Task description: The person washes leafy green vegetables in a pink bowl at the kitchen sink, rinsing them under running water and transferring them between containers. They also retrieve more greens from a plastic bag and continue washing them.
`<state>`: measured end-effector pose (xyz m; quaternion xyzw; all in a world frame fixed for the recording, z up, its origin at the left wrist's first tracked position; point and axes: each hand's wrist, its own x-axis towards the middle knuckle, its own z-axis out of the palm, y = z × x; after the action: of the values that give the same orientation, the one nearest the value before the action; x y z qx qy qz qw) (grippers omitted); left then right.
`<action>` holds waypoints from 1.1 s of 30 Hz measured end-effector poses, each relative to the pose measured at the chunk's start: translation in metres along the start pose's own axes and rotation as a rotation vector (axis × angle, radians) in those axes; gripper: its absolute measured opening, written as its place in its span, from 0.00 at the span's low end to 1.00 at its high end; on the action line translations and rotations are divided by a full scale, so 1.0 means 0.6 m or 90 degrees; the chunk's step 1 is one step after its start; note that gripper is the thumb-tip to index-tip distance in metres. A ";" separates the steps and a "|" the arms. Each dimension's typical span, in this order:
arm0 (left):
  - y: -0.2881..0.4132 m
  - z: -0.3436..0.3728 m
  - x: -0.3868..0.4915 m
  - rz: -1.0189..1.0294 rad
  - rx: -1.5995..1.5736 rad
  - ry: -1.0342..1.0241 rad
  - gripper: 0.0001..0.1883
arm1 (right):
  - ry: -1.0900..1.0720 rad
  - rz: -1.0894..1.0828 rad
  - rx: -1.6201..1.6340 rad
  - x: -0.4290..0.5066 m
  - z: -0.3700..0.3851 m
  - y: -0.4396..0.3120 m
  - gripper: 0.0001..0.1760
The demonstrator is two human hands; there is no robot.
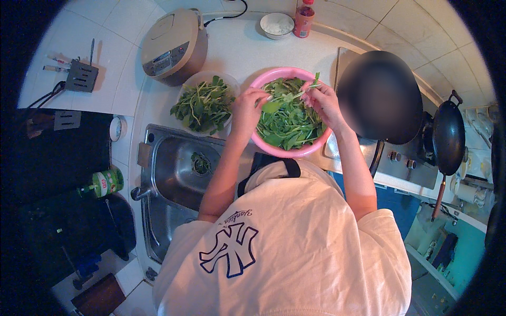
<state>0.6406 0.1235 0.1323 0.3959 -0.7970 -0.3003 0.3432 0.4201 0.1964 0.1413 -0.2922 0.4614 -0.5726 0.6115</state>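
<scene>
A pink plastic basin [297, 153] full of leafy greens [290, 126] stands on the counter before me. Over its left side my left hand [253, 100] pinches the leafy end of a green sprig [290, 96]. My right hand [321, 99], above the basin's right side, has its fingers closed on the stem of the same sprig. Left of the basin, a translucent bowl [236, 85] holds a heap of similar greens [205, 104]. Some green scraps [201, 162] lie at the drain of the steel sink [170, 166].
A rice cooker [176, 43] sits at the back left. Behind the basin are a white bowl [277, 26] with white contents and a red-capped bottle [304, 19]. To the right, a dark pan [411, 106] and a wok [448, 136] are by the stove [427, 170].
</scene>
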 end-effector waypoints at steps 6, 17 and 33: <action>0.049 0.027 0.005 0.017 -0.036 -0.072 0.07 | -0.019 -0.053 -0.164 -0.002 0.021 0.005 0.07; -0.026 0.034 -0.033 0.040 0.108 -0.167 0.05 | 0.184 -0.193 -0.245 0.000 0.000 -0.020 0.05; 0.002 0.120 -0.104 -0.148 -0.500 -0.316 0.18 | -0.291 -0.373 -0.936 0.179 0.387 0.092 0.21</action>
<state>0.6116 0.1912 0.0719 0.2391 -0.6314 -0.7009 0.2300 0.6437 0.0622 0.1615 -0.8359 0.4876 -0.1873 0.1686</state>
